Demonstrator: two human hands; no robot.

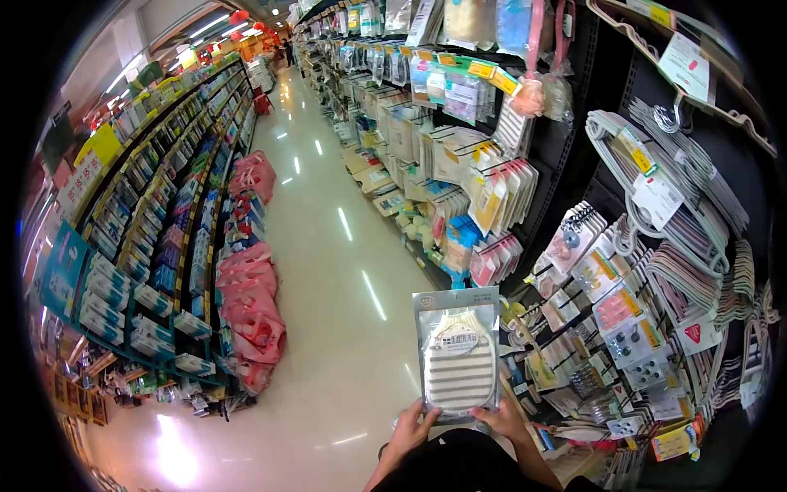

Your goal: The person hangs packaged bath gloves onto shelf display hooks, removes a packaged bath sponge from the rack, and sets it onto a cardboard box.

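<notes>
You hold the pack (459,373) well left of the hangers (697,201), left hand (412,426) and right hand (508,421) grasping its lower corners, thumbs on the edges, which leaves its front uncovered and facing you. Cards (620,309) hang just left of the hangers, fronts outward, presumably for easy reading.

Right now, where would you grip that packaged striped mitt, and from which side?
Probably pinch the packaged striped mitt at its top edge, from the far side: that flat edge is free, while the left hand and right hand hold the lower corners.
</notes>
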